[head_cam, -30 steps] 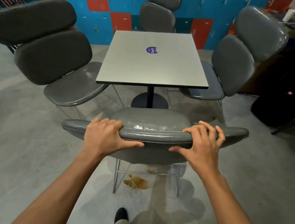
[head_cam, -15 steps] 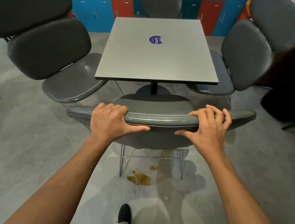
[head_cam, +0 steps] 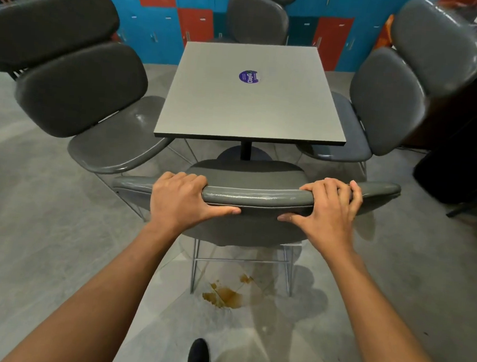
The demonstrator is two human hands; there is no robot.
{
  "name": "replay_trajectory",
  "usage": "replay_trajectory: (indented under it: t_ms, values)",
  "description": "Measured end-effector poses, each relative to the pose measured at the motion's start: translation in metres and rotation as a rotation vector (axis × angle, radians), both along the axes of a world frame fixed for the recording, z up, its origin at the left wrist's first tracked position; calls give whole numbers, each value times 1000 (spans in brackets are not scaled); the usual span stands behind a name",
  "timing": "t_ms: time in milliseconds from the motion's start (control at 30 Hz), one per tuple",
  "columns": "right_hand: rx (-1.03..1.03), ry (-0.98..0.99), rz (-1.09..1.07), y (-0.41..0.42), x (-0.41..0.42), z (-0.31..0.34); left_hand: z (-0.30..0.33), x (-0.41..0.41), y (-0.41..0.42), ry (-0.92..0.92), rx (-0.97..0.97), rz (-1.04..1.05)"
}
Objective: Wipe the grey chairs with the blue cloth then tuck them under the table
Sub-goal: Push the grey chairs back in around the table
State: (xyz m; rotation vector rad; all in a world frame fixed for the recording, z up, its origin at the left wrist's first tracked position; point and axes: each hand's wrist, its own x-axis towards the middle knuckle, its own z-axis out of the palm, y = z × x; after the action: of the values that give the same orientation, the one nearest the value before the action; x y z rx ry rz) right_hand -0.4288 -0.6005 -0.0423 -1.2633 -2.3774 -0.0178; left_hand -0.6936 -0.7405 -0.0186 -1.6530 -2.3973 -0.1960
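I stand behind the near grey chair (head_cam: 254, 195), whose seat points at the square grey table (head_cam: 248, 107). My left hand (head_cam: 183, 200) grips the top of its backrest on the left, fingers curled over the far side and thumb along the near face. My right hand (head_cam: 330, 209) grips the same backrest on the right. The seat's front sits just below the table's near edge. Another grey chair (head_cam: 79, 88) stands at the table's left, one (head_cam: 395, 93) at its right, and a third (head_cam: 257, 16) at the far side. No blue cloth is in view.
A brown spill (head_cam: 224, 295) stains the grey floor between the near chair's legs. My shoe (head_cam: 199, 356) is just behind it. Blue and red lockers (head_cam: 165, 12) line the back wall. Dark furniture (head_cam: 469, 136) stands at the right.
The near chair has slid forward toward the table with both hands on its backrest; its seat front now reaches the table's edge. I have stepped closer too.
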Motion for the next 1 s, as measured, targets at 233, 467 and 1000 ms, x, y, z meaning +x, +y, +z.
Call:
replay_trajectory:
  t_ms: [233,467,1000]
  values:
    - [2,-52,8,-23,0,3,-1,6,-27,-59,-7,26]
    - [-13,-102,-11,-23,-2,4,-13,17,-37,-91,92,74]
    - [-43,-82,7,18,-1,8,-16,4,-3,-41,100,-11]
